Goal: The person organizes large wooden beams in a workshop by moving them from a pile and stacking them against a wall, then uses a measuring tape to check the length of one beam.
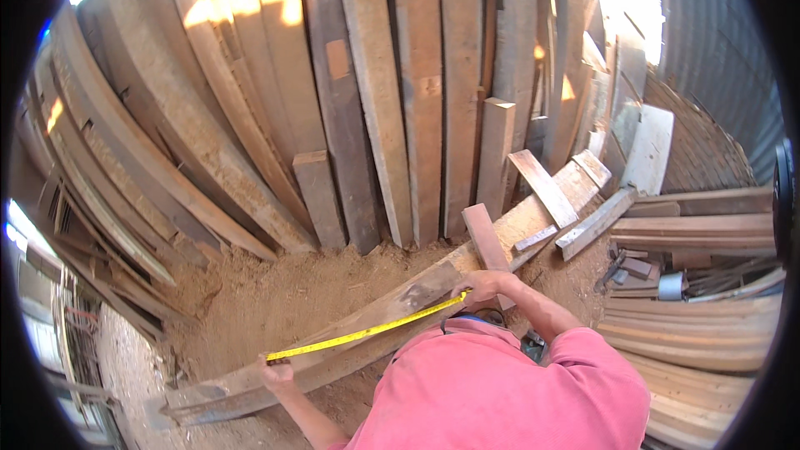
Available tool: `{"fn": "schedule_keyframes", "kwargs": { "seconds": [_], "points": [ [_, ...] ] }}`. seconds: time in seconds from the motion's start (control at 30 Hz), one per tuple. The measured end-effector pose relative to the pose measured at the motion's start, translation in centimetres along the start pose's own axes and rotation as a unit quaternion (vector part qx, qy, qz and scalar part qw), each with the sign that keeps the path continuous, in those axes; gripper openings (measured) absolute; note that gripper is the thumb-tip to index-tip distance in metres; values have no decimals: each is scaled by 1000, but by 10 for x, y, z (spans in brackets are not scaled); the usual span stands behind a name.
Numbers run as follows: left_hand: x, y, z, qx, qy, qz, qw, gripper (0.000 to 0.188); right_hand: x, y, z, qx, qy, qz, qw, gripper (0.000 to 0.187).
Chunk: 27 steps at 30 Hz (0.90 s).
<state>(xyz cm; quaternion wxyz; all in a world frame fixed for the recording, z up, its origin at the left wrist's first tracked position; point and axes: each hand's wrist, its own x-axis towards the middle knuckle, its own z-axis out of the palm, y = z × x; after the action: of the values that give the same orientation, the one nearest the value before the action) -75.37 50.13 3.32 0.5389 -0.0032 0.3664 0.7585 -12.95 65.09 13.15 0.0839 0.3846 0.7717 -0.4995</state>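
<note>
I am stretching a yellow measuring tape [367, 332] along a long, weathered plank [350, 329] that is lying slantwise on the sawdust-covered ground [275, 292], its far end running up toward the stacked timber. My left hand [277, 372] is pinching the tape's free end down against the plank near its lower end, fingers closed on it. My right hand [481, 285] is gripping the tape farther up the board, closed around what I take to be the case, though the case itself is hidden. I judge the measuring to be midway: the tape is drawn taut over part of the board, and I am seeing no mark on the wood yet. My pink shirt [500, 392] is filling the lower edge. Around the plank, short offcuts [542, 187] are lying across each other. Tall planks [375, 92] are leaning against the wall behind, curved boards [700, 342] are piling up on my right, and a corrugated metal wall [717, 42] is closing the room there.
</note>
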Motion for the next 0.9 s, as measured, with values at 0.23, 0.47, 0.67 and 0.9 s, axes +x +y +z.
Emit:
{"fn": "schedule_keyframes", "kwargs": {
  "seconds": [0.23,0.47,0.67,0.9],
  "points": [
    [-88,-72,54,323,28,-36,945,40,96,-45,24,-69,-24,-105,992,48],
    [-77,-147,99,172,60,20,983,25,102,-99,30,50,-21,-101,993,47],
    [-53,-8,20,151,337,125,921,15,86,-50,14,9,-32,-13,999,44],
    [-52,60,-25,149,382,236,881,17,110,-111,16,-122,-45,-120,984,37]
  ]
}}
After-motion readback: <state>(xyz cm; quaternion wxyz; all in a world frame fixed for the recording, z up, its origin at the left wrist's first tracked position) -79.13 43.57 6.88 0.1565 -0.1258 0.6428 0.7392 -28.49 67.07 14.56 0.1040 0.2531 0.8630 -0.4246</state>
